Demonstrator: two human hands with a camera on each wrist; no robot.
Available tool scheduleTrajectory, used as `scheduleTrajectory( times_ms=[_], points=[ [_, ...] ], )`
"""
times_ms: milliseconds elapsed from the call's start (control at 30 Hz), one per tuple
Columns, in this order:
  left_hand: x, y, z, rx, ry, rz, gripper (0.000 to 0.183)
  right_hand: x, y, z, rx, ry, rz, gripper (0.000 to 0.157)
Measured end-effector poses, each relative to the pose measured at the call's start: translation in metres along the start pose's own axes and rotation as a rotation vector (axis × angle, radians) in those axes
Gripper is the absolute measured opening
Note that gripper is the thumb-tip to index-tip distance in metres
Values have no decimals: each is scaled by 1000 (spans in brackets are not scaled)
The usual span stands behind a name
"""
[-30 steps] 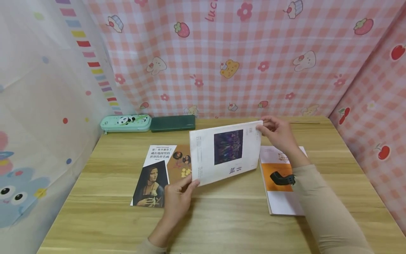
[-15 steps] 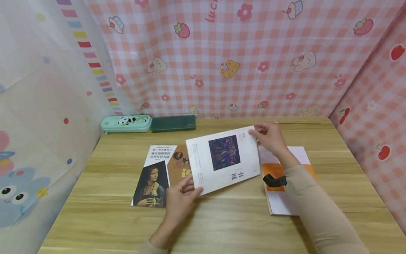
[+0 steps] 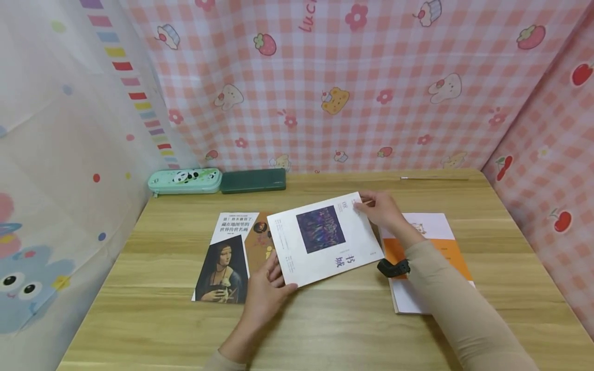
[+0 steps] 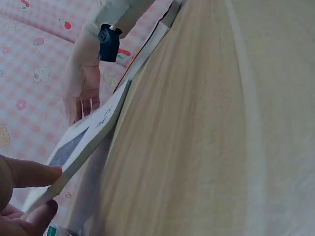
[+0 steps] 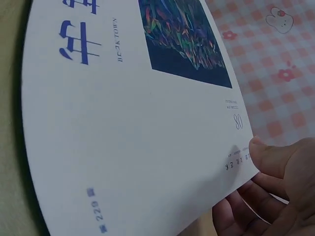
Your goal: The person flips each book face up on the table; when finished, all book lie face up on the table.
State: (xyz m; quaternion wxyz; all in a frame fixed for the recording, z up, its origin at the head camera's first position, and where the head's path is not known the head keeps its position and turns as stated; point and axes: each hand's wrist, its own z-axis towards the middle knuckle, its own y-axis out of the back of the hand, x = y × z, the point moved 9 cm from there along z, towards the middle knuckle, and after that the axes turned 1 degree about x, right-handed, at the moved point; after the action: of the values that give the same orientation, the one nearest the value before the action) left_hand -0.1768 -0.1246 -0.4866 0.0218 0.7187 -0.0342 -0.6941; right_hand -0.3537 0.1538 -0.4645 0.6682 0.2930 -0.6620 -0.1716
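Observation:
A white magazine (image 3: 325, 237) with a dark colourful picture on its cover is held between both hands, turned sideways. My left hand (image 3: 269, 293) pinches its near left corner, thumb on top and fingers beneath. At the far right corner, my right hand (image 3: 382, 208) grips it the same way, as the right wrist view also shows. In the left wrist view the magazine (image 4: 83, 137) is tilted above the wooden table, its left end higher. It overlaps a brown-and-white book (image 3: 220, 268) with a painted portrait at left. To the right lies a white-and-orange book (image 3: 431, 242), partly behind the right forearm.
Along the back of the table (image 3: 339, 330) lie a mint panda pencil case (image 3: 185, 180) and a dark green flat case (image 3: 253, 180). A thin brush-like stick (image 3: 433, 179) lies at the back right. Patterned curtains (image 3: 394, 67) enclose the back and sides.
Both hands have lowered the magazine and laid it flatter. The right hand has come left and nearer, uncovering the stick and more of the orange book.

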Motion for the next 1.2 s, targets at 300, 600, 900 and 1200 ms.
scheduleTrajectory(
  times_ms=[300,600,900,1200],
  points=[
    [3,-11,-3,16,-30,278,89,-9,-20,-4,108,54,-32,46],
    [-1,-7,3,1,-28,344,85,-9,-15,-10,115,67,-77,52],
    [1,18,33,-10,-54,351,79,-1,-14,-27,142,131,-140,37],
    [5,33,60,16,19,316,75,2,-9,-51,171,182,-203,44]
  ],
)
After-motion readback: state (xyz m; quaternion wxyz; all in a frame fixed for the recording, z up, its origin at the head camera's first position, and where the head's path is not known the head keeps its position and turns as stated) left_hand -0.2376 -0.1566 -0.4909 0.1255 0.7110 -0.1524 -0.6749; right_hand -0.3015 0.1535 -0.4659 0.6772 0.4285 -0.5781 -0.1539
